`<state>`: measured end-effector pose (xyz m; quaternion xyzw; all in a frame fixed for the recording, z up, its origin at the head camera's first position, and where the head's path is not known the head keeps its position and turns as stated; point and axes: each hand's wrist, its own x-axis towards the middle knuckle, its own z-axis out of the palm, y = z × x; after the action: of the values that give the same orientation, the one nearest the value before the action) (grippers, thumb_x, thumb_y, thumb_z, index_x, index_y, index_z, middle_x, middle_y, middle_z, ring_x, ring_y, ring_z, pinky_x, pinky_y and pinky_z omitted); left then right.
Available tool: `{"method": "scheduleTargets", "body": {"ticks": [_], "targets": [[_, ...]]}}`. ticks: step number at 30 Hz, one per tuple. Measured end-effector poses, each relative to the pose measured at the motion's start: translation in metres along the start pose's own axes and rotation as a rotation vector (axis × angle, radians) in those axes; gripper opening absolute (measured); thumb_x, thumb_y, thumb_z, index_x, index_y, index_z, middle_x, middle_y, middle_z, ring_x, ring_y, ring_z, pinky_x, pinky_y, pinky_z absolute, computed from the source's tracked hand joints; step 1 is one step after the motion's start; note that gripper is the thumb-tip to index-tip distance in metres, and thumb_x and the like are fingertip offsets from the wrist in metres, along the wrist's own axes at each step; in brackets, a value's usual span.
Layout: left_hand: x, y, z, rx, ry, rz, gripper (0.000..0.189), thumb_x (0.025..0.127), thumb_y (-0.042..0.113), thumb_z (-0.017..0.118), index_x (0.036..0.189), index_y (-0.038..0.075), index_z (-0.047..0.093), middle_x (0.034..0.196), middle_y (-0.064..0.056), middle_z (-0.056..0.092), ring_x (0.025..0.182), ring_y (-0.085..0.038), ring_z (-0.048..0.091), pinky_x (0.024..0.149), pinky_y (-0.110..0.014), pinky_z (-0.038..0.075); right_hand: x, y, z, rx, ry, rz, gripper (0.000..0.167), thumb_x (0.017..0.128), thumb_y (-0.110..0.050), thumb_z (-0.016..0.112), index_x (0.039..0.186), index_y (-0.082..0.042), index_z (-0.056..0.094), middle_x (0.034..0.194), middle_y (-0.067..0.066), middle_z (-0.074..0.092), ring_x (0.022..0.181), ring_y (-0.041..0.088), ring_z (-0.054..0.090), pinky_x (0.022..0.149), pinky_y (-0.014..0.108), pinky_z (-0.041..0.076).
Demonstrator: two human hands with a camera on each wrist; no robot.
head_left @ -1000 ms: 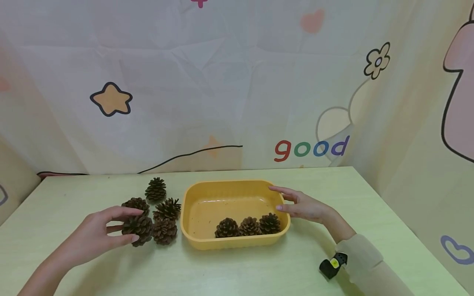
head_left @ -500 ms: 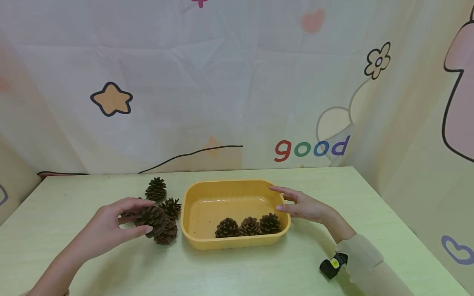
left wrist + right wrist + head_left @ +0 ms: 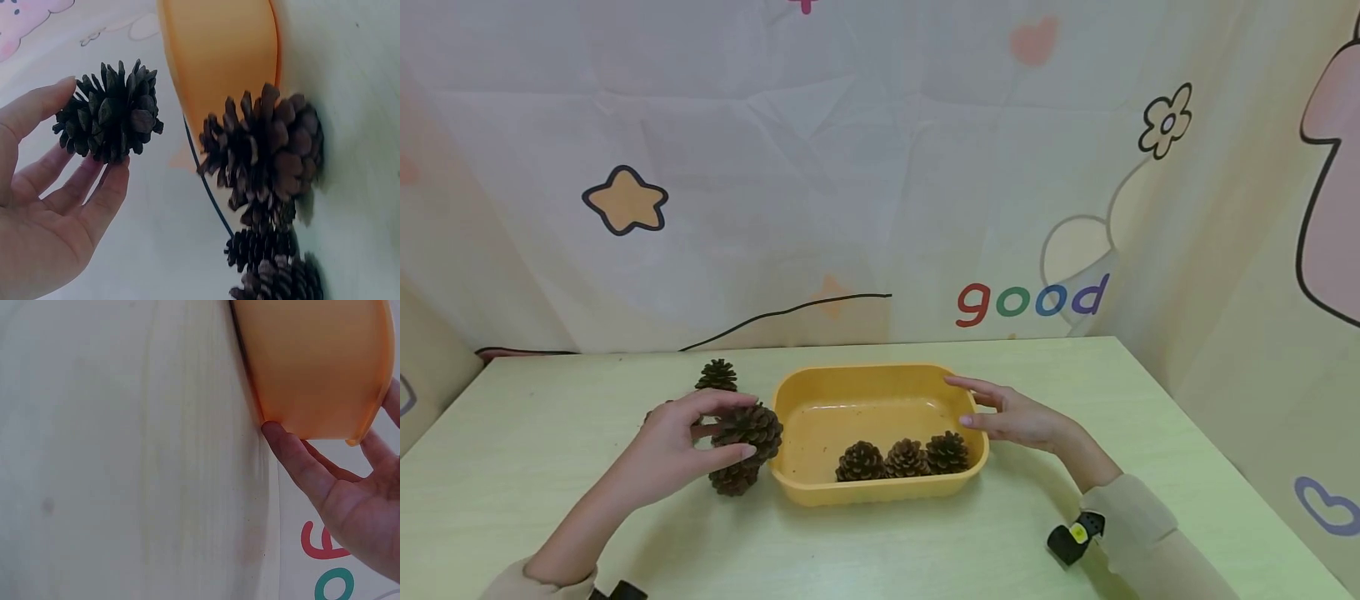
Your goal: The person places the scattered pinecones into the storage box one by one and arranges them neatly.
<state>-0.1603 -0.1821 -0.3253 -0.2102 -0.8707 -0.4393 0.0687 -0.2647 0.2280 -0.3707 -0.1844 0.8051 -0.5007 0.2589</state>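
My left hand (image 3: 658,450) pinches a brown pine cone (image 3: 754,432) between thumb and fingers, up beside the left rim of a yellow plastic tub (image 3: 880,495). In the left wrist view the held pine cone (image 3: 111,115) is raised above the table, apart from the others. My right hand (image 3: 1022,418) holds the tub's right end, thumb over the rim; in the right wrist view its fingers (image 3: 306,465) lie along the tub's outer wall down to its base. Three pine cones (image 3: 906,458) sit in a row along the tub's near side.
Left of the tub, more pine cones stand on the pale table (image 3: 865,550): one at the back (image 3: 717,375), one in front (image 3: 733,479), others partly hidden behind my left hand. A printed curtain (image 3: 745,183) hangs behind the table.
My left hand has carried its pine cone to the right and up from the group, now reaching the tub's left rim. The right hand and tub have stayed still.
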Motion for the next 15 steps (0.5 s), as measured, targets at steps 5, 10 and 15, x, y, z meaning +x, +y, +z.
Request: {"method": "scheduleTargets", "body": {"ticks": [5,10,15], "targets": [[0.007,0.002,0.009,-0.046,-0.018,0.016,0.043,0.076,0.016,0.075,0.115,0.006,0.06,0.115,-0.008,0.059,0.1,-0.023,0.059,0.085,-0.032,0.05,-0.001,-0.001,0.0,0.007,0.006,0.003,0.066,0.089,-0.022,0.059,0.145,-0.016,0.024,0.151,0.016,0.004,0.134,0.045,0.004,0.095,0.052,0.04],[0.013,0.003,0.018,-0.036,-0.03,0.008,0.044,0.076,0.017,0.074,0.116,0.007,0.06,0.118,-0.008,0.058,0.106,-0.025,0.056,0.087,-0.032,0.049,-0.001,-0.001,0.0,0.008,-0.007,-0.005,0.067,0.089,-0.023,0.059,0.146,-0.015,0.023,0.151,0.017,0.003,0.134,0.046,0.004,0.095,0.052,0.04],[0.018,0.002,0.027,-0.009,-0.031,0.001,0.043,0.076,0.017,0.074,0.116,0.011,0.06,0.118,-0.007,0.058,0.107,-0.026,0.055,0.086,-0.036,0.05,-0.002,-0.001,0.0,0.009,-0.005,-0.012,0.066,0.089,-0.022,0.059,0.145,-0.014,0.024,0.151,0.018,0.003,0.134,0.047,0.004,0.094,0.052,0.04]]}}
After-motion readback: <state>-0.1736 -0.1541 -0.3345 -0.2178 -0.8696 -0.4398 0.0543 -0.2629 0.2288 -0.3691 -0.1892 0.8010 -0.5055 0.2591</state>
